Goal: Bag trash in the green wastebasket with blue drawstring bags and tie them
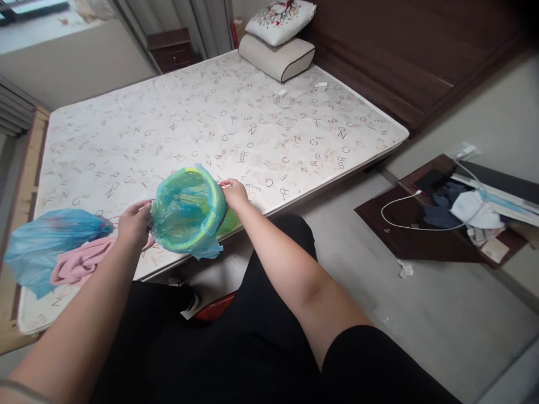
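A green plastic wastebasket (227, 221) with slatted sides rests near the mattress's front edge, tilted so that its opening faces me. A thin blue bin liner (174, 210) lines it and folds over the rim, with a ragged edge hanging at the front. At the left of the rim, my left hand (135, 221) is closed in a pinch on a red drawstring of the liner. On the opposite side my right hand (234, 193) pinches the red drawstring too. A filled blue trash bag (59, 241) with red ties lies left of my left hand, beside a pink cloth (86, 261).
The letter-printed mattress (202, 123) carries a white cable (286, 101) and two stacked pillows (275, 59) at the headboard (379, 50). To the right stands a dark nightstand (404, 221) with clothes and a charging cable. Crumpled tissue (405, 269) lies on the floor.
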Tool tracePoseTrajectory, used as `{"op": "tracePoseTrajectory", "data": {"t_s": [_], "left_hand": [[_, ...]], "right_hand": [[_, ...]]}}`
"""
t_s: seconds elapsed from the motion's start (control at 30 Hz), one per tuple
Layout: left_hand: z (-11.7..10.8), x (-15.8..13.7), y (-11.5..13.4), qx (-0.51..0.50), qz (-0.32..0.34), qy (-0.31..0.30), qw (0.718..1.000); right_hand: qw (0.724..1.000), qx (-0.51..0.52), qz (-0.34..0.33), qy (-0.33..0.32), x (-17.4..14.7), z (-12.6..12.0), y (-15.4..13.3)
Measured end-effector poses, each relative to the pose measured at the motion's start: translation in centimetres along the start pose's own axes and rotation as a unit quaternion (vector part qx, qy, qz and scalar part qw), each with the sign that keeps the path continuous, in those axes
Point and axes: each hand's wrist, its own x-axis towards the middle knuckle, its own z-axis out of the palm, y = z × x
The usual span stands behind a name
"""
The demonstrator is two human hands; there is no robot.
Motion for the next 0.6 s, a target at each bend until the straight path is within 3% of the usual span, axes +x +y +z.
{"op": "tracePoseTrajectory", "data": {"t_s": [0.1, 0.2, 0.37, 0.47, 0.6], "left_hand": [[1.0, 0.0, 1.2, 0.028, 0.025, -0.049, 0.998], [1.5, -0.1, 2.6, 0.019, 0.041, -0.115, 0.992], [1.3, -0.2, 3.3, -0.143, 0.043, -0.078, 0.986], [0.6, -0.5, 2.8, -0.141, -0.012, -0.076, 0.987], [-0.3, -1.0, 1.4, -0.108, -0.069, -0.012, 0.992]], "right_hand": [[0.996, 0.014, -0.088, 0.001, 0.4, 0.3, -0.2], [0.992, 0.062, -0.106, -0.028, 0.5, 0.2, -0.9], [0.987, 0.148, -0.052, -0.040, 0.3, -0.9, -2.0], [0.986, 0.159, 0.000, -0.046, 0.1, -1.5, -2.2], [0.996, 0.084, 0.038, -0.019, -0.2, -1.9, -1.9]]}}
